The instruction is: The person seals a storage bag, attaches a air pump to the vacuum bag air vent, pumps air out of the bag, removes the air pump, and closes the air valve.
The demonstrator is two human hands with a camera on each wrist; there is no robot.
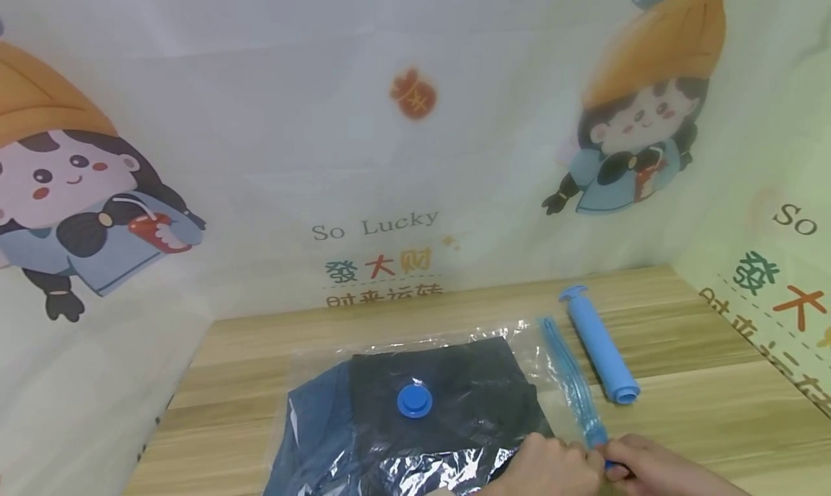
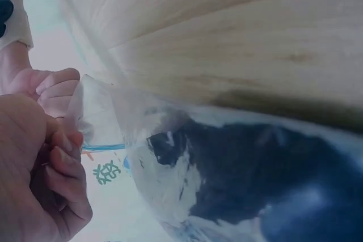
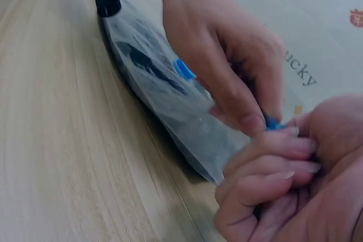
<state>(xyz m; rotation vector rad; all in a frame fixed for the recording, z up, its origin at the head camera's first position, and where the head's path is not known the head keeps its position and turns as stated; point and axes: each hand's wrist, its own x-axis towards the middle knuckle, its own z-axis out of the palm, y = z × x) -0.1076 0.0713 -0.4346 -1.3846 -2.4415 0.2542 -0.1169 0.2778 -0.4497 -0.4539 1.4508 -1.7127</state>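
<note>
A clear vacuum storage bag (image 1: 454,460) lies on the table with dark folded clothing (image 1: 448,366) inside. A round blue valve (image 1: 414,401) sits on its upper face, and a blue zip strip (image 1: 571,381) runs along its right edge. My left hand (image 1: 552,468) grips the bag at the near end of that strip, fingers curled. Close beside it, my right hand (image 1: 656,467) pinches the same strip end, where a small dark blue piece (image 1: 613,467) shows between the hands. In the right wrist view, the curled fingers (image 3: 266,162) partly hide the pinched spot.
A light blue hand pump (image 1: 600,348) lies on the wooden table (image 1: 701,381) to the right of the zip strip. Behind and to the sides hangs a pale printed cloth (image 1: 292,135) with cartoon figures and lettering.
</note>
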